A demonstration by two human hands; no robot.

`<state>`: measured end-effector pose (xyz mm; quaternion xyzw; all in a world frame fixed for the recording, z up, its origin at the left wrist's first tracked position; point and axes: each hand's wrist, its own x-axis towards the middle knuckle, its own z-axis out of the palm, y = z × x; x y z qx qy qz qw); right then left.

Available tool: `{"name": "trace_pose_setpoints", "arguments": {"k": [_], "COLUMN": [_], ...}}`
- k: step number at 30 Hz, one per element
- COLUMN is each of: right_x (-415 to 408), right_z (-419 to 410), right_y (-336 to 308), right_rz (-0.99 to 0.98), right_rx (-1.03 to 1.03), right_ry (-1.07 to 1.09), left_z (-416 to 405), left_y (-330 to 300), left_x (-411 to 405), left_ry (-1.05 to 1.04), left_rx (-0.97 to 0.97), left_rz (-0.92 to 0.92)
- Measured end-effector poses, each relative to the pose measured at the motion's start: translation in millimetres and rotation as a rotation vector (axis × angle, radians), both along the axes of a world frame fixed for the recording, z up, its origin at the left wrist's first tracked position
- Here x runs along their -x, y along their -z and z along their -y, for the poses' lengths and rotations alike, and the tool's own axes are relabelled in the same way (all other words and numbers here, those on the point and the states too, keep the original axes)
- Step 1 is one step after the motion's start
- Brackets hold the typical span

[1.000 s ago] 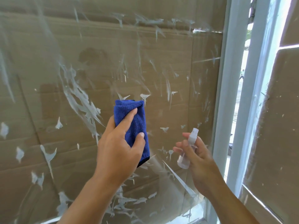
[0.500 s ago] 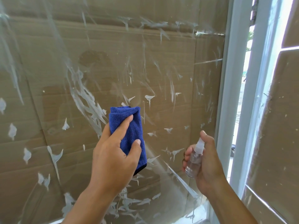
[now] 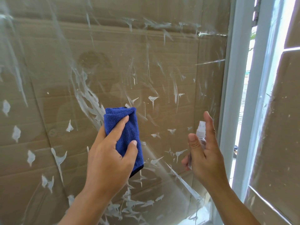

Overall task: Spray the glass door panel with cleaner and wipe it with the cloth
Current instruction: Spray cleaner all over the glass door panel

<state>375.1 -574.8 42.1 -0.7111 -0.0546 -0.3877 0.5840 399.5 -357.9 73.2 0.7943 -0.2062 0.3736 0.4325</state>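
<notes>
Smeared glass door panel [image 3: 146,62] backed by cardboard [image 3: 40,143]; left hand [image 3: 110,158] fingers clamped on the folded blue cloth [image 3: 128,132] against the glass, right hand [image 3: 206,153] gripping a small clear spray bottle [image 3: 200,133], index finger raised, beside the white door frame [image 3: 233,95]

both arms reach forward, left hand [image 3: 110,153] fingers curled in a grip, right hand [image 3: 206,153] forefinger raised.

Glass door panel [image 3: 162,65] — clear, upright, streaked and flecked with whitish smears; brown cardboard shows behind it. Cloth [image 3: 125,135] — deep blue, plush, folded into a thick pad, held flat against the glass near mid-frame. Spray bottle [image 3: 200,135] — small, clear plastic, white nozzle, upright, just right of the cloth, partly hidden by fingers.
</notes>
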Motion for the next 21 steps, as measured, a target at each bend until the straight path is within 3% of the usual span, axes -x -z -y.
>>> {"name": "trace_pose_setpoints", "arguments": {"k": [11, 21], "right_x": [-3, -12], "right_z": [13, 13], "right_y": [-7, -11], "right_rz": [0.162, 0.161], "right_rx": [0.194, 0.111], "right_ry": [0.250, 0.311], "left_z": [-6, -14], "left_y": [-3, -7], "left_x": [4, 8], "left_ry": [-0.006, -0.044], "left_rx": [-0.001, 0.019], "left_rz": [0.012, 0.023]}}
